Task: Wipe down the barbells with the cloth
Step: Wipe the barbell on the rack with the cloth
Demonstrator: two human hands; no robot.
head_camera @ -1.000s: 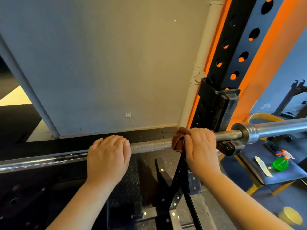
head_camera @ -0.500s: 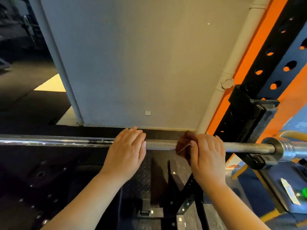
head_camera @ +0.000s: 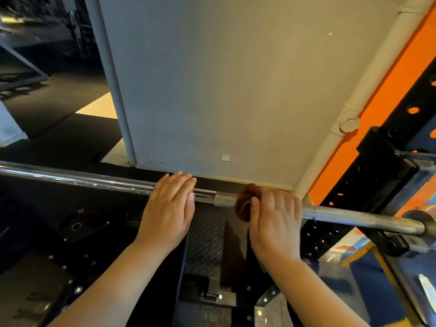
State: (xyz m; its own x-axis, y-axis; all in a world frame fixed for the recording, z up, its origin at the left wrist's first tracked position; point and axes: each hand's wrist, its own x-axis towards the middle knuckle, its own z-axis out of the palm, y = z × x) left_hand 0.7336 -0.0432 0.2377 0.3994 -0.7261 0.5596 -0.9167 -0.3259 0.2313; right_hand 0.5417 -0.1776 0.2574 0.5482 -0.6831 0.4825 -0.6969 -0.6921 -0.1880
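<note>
A steel barbell (head_camera: 354, 217) runs across the view from the far left to the rack at the right, resting in a black hook. My right hand (head_camera: 274, 223) is wrapped over the bar and grips a brown cloth (head_camera: 244, 204) around it; the cloth bulges out on the left side of the hand. My left hand (head_camera: 168, 208) lies on top of the bar a little to the left, fingers straight and together, pressing down on it. A short knurled stretch of bar shows between the two hands.
A black and orange rack upright (head_camera: 387, 161) with holes stands at the right. A grey wall (head_camera: 224, 90) and white pipe (head_camera: 349, 107) lie behind the bar. Black rack base plates (head_camera: 205, 237) sit below it.
Both hands have slid left along the bar, away from the rack upright, with the cloth still around it. The view has turned left, so more of the bar's left part shows.
</note>
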